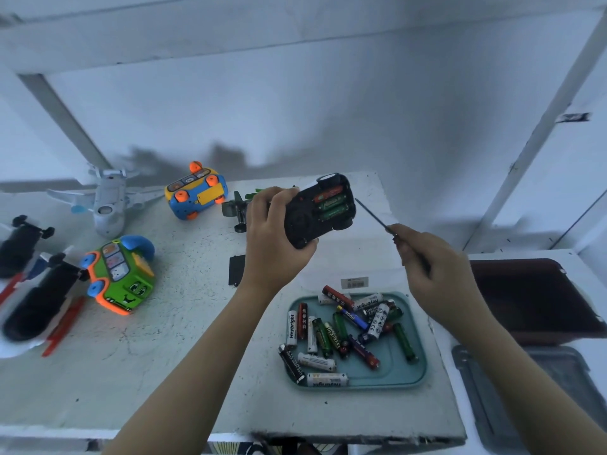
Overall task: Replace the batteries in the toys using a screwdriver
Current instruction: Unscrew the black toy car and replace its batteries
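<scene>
Nearest me on the pale table (164, 372), a teal tray (422, 372) held a loose heap of batteries (328, 333), white, green, red, blue and black, lying crosswise over one another. Off to the right sat a grey lid (558, 379) and, beyond it, a brown bin (532, 300).

Just past the tray, my right hand (440, 274) was curled round the handle of a screwdriver (372, 215). Its thin shaft pointed up and left, the tip near the car (320, 211) but apart from it.

My left hand (272, 244) gripped that car by its left end, fingers and thumb wrapped round it, holding it clear of the table. The car was black and turned belly-up. Its battery bay was uncovered: three cells lay side by side in it, one in an orange-red wrap and two in green. A white patch showed at its far end and a dark wheel at its near right corner.

Left of my left wrist a small black cover (237, 270) lay flat on the table. Further left, a green bus (121, 277) with orange trim and blue wheels lay tipped over, beside black toys (39, 303) at the table's edge.

Beyond my left hand a dark green plane (236, 208) was partly hidden. At the far side a blue bus (197, 192) lay wheels-up, and a white plane (108, 205) rested near the wall.
</scene>
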`<action>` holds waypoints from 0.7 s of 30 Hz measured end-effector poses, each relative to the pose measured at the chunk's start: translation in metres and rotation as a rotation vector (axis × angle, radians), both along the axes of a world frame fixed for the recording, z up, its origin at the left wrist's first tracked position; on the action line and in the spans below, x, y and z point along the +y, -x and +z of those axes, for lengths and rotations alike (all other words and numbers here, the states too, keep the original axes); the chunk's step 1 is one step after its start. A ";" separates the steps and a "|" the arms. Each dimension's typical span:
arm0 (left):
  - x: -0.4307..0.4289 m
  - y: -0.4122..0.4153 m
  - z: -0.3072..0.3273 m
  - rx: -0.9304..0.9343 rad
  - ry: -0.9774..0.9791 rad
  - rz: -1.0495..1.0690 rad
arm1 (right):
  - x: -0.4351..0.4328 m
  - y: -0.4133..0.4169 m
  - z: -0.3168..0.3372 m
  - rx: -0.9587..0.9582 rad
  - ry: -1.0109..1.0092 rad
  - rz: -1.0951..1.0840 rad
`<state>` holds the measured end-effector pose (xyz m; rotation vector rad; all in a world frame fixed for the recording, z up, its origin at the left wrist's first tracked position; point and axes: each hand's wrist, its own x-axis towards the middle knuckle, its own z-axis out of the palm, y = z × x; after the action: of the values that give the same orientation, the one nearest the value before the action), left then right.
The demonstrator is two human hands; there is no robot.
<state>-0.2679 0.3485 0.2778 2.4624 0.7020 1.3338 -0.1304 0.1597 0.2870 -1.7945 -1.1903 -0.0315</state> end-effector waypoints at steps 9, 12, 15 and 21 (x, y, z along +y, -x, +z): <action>0.002 0.000 -0.002 0.011 -0.041 0.038 | 0.019 0.026 0.004 0.281 0.135 0.086; 0.003 -0.001 0.000 0.009 -0.058 0.070 | 0.025 0.026 0.005 0.288 0.155 0.072; 0.002 -0.003 0.002 -0.005 -0.060 0.118 | 0.031 0.030 0.007 0.245 0.182 0.083; 0.003 -0.005 0.000 0.022 -0.039 0.144 | 0.043 0.041 0.011 0.224 0.213 0.101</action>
<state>-0.2625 0.3511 0.2781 2.5024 0.8820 1.3850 -0.1716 0.2031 0.2978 -1.8617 -1.1534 0.3584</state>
